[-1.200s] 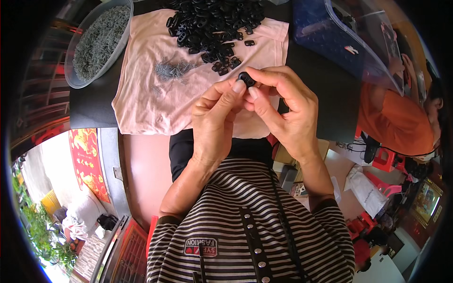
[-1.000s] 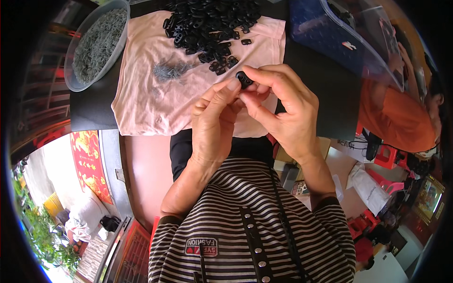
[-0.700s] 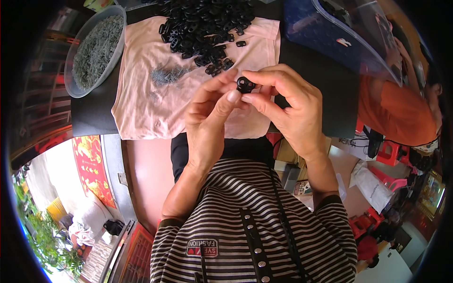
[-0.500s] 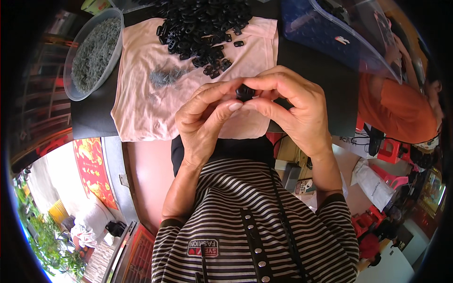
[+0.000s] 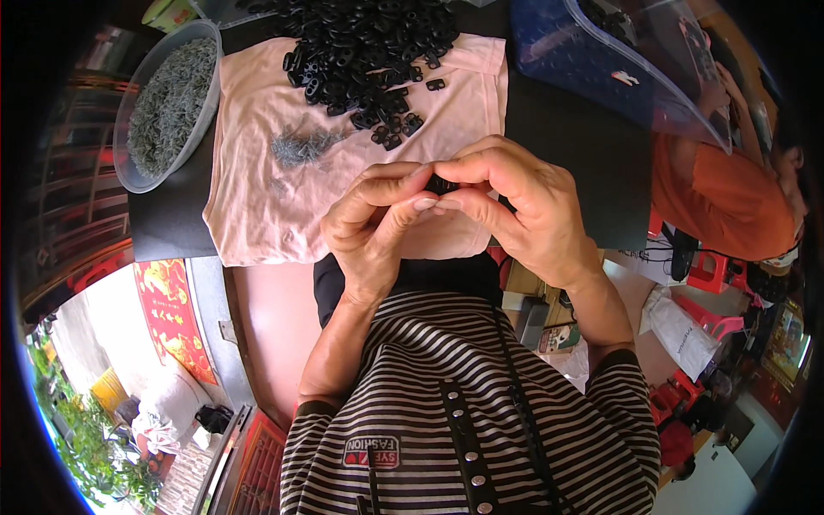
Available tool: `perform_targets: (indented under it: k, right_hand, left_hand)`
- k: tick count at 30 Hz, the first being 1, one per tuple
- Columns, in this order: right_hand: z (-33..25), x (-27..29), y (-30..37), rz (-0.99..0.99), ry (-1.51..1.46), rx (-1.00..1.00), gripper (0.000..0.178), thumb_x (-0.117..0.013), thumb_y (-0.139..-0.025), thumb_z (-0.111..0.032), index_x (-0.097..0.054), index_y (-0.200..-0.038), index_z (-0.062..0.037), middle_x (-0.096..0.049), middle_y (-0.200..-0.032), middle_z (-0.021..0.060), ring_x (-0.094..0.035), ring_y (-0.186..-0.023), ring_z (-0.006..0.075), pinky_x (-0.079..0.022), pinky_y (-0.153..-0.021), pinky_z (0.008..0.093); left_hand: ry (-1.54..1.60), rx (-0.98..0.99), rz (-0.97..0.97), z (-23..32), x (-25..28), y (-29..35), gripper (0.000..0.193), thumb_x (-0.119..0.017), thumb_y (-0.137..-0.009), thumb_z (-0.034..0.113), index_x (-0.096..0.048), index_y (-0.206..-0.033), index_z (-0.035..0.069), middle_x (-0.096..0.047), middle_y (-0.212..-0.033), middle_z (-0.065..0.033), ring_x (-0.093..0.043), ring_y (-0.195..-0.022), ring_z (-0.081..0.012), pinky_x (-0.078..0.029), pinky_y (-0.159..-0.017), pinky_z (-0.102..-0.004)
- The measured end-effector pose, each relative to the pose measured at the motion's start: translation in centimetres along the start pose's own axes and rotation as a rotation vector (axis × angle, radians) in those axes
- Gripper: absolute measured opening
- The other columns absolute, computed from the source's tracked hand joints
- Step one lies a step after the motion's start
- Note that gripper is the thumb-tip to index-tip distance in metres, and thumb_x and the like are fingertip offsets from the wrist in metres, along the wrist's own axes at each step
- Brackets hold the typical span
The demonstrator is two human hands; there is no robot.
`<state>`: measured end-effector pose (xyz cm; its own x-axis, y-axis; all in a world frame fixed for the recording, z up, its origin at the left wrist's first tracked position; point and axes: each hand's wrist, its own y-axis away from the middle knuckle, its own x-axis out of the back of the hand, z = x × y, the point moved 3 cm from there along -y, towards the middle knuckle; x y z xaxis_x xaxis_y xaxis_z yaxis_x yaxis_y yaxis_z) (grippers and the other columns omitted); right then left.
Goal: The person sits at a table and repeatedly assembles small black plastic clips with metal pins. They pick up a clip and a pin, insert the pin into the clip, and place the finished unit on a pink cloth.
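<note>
Between the fingertips of both hands is a small black plastic cord lock (image 5: 442, 184), mostly covered by the fingers. My left hand (image 5: 373, 219) pinches it from the left with thumb and forefinger. From the other side my right hand (image 5: 524, 206) closes on it the same way. Both hands hover above the near part of a pink cloth (image 5: 266, 206). Farther off on the cloth lies a heap of black cord lock pieces (image 5: 369, 60), several with two holes. A little pile of tiny grey metal springs (image 5: 300, 148) rests left of the heap.
At the far left a clear tub (image 5: 119, 142) holds many grey springs (image 5: 172, 103). A blue translucent bin (image 5: 558, 69) stands far right on the dark table (image 5: 592, 197). Beyond it sits a person in an orange top (image 5: 712, 197). Red stools (image 5: 708, 273) are at the right.
Both hands have come slightly nearer to me, still pinching the cord lock. The fingers now cover more of it, and its visible face has turned.
</note>
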<state>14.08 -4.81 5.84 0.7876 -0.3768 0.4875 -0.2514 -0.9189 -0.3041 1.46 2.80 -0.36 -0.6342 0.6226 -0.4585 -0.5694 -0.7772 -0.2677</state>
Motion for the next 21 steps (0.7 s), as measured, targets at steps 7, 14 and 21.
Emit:
perform_targets:
  k: [7, 14, 21]
  right_hand:
    - [0.6, -0.1, -0.7, 0.122, -0.009, -0.015, 0.026, -0.072, -0.071, 0.0, -0.063, -0.096, -0.002, -0.061, -0.084, 0.0078, -0.061, -0.07, 0.0151, -0.052, -0.058, 0.0245]
    - [-2.0, 5.8, -2.3, 0.493, 0.36, 0.116, 0.028, -0.073, -0.072, 0.001, -0.066, -0.099, -0.0018, -0.064, -0.087, 0.006, -0.059, -0.071, 0.0103, -0.047, -0.056, 0.0195]
    - [0.3, 15.0, -2.4, 0.662, 0.928, 0.023, 0.019, -0.062, -0.086, -0.007, -0.066, -0.103, -0.0011, -0.066, -0.095, 0.0034, -0.056, -0.074, 0.0056, -0.043, -0.067, 0.0174]
  left_hand:
    - [0.139, 0.196, 0.085, -1.3, 0.2, -0.5, 0.036, -0.057, -0.085, -0.004, -0.049, -0.12, -0.004, -0.06, -0.103, -0.0151, -0.062, -0.084, -0.0188, -0.053, -0.079, -0.0293]
    - [0.033, 0.274, 0.013, -1.9, -0.2, -0.5, 0.029, -0.055, -0.09, 0.002, -0.052, -0.118, -0.005, -0.062, -0.099, -0.0121, -0.061, -0.087, -0.0162, -0.05, -0.079, -0.0277]
    - [-0.062, 0.403, -0.106, -2.2, -0.6, -0.8, 0.02, -0.054, -0.091, 0.005, -0.059, -0.108, -0.005, -0.062, -0.096, -0.0087, -0.06, -0.084, -0.0127, -0.05, -0.075, -0.0238]
